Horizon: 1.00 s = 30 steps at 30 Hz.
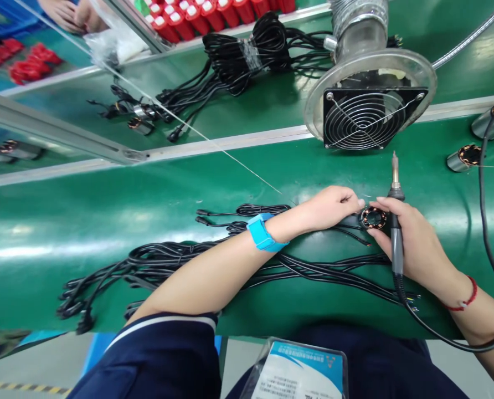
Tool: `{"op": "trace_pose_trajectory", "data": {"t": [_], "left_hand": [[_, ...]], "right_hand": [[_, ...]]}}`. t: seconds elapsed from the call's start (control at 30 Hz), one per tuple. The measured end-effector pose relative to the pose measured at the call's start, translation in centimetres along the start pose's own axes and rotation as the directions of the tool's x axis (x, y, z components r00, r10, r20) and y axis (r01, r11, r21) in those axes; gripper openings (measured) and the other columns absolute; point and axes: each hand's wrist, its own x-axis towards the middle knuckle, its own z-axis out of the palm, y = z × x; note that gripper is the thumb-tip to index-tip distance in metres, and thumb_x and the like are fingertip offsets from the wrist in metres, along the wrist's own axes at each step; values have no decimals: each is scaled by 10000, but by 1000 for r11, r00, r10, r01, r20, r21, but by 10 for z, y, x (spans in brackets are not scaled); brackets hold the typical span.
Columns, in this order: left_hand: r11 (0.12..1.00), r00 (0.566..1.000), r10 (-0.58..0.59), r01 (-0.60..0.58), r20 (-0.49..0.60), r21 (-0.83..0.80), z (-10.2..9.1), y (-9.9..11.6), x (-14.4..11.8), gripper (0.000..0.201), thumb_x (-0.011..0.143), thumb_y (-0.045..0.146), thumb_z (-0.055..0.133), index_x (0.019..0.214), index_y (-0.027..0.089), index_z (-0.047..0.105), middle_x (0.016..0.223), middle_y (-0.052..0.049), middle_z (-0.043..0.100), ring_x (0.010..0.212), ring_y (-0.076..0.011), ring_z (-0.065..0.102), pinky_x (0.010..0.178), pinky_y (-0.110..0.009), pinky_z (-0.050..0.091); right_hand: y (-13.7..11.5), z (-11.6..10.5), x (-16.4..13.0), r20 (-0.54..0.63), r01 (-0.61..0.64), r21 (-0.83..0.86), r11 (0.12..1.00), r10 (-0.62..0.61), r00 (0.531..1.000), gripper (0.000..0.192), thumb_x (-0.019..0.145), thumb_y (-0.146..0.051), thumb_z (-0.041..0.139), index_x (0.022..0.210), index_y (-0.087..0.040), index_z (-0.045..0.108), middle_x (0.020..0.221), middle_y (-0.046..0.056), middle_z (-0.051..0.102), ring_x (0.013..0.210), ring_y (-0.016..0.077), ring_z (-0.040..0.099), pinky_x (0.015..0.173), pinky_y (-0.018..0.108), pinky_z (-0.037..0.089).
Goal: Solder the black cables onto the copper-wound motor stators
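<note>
A small round motor stator point(373, 218) with copper windings faces up between my two hands. My left hand point(332, 208) is closed at its left side, thumb against the rim; most of its fingers are hidden. My right hand point(417, 238) grips a soldering iron point(396, 244), whose metal tip points away from me and is clear of the stator. The thumb and forefinger of that hand also reach the stator's right side. Beneath my left wrist, black cables point(251, 210) lie on the green table, with a bare-ended lead close to the stator.
A fume extractor with a fan grille point(362, 119) stands behind my hands. More stators point(463, 158) are at the right. A bundle of black cables point(247, 52) and red parts point(205, 16) lie beyond the metal rail point(230, 141). Another person's hands point(70, 14) show at top left.
</note>
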Motion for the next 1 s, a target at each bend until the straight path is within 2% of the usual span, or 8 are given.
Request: {"op": "trace_pose_trajectory", "data": {"t": [0.13,0.37,0.47,0.57,0.67,0.77,0.83,1.0], "left_hand": [[1000,1000,17,-17,19,4,3,3,-2,143,829,130,473,707,131,549,701,31,527,678,-78,451,680,-226,373],[913,972,197,-229,127,337,-13,6,-11,191,928,234,393,779,155,481,779,5,496,729,-110,425,696,-260,342],[950,956,264,-281,127,137,-25,1,-10,188,930,296,407,818,162,477,730,21,455,645,-93,390,623,-240,333],[959,961,273,-275,-41,-60,-34,0,-11,205,928,341,409,821,172,452,666,52,391,548,-73,320,540,-220,293],[944,959,280,-282,39,168,-28,3,-14,161,908,273,469,833,146,534,763,8,519,657,-88,451,651,-227,381],[827,958,160,-261,237,498,-9,3,-19,139,882,230,537,953,134,609,984,-59,602,846,-150,551,769,-278,421],[750,962,84,-233,260,619,4,2,-21,173,879,219,538,1010,132,610,1055,-83,603,886,-184,567,759,-301,420],[840,971,165,-230,174,492,8,3,-22,66,845,186,537,848,144,588,840,-19,599,753,-132,520,685,-263,382]], "right_hand": [[-2,1,0,22,1,20,1000,-2,1000,507,874,-284,596,1343,-231,407,1185,117,635,1044,302,626,838,474,529],[-6,3,2,34,7,5,1000,-7,999,458,889,-275,575,1316,-196,431,1171,134,645,1035,311,632,823,488,543],[-6,0,1,44,0,4,1000,0,999,431,887,-256,571,1295,-189,449,1176,142,645,1021,307,639,812,478,549],[-4,-2,1,39,-24,22,999,23,999,439,881,-250,578,1297,-196,449,1182,138,647,1026,300,644,824,476,550],[0,-4,1,40,-43,44,998,41,998,452,880,-239,565,1313,-202,440,1189,134,647,1061,304,638,858,500,544],[6,-7,3,27,-71,71,995,69,997,458,878,-232,544,1323,-204,442,1226,141,628,1115,321,622,889,540,534],[10,-9,4,17,-81,101,992,79,997,492,863,-226,553,1340,-212,433,1273,143,601,1162,330,601,922,562,520],[9,-15,2,-134,-65,247,967,100,986,561,840,-178,595,1357,-288,408,1292,81,598,1186,260,594,1007,504,494]]}}
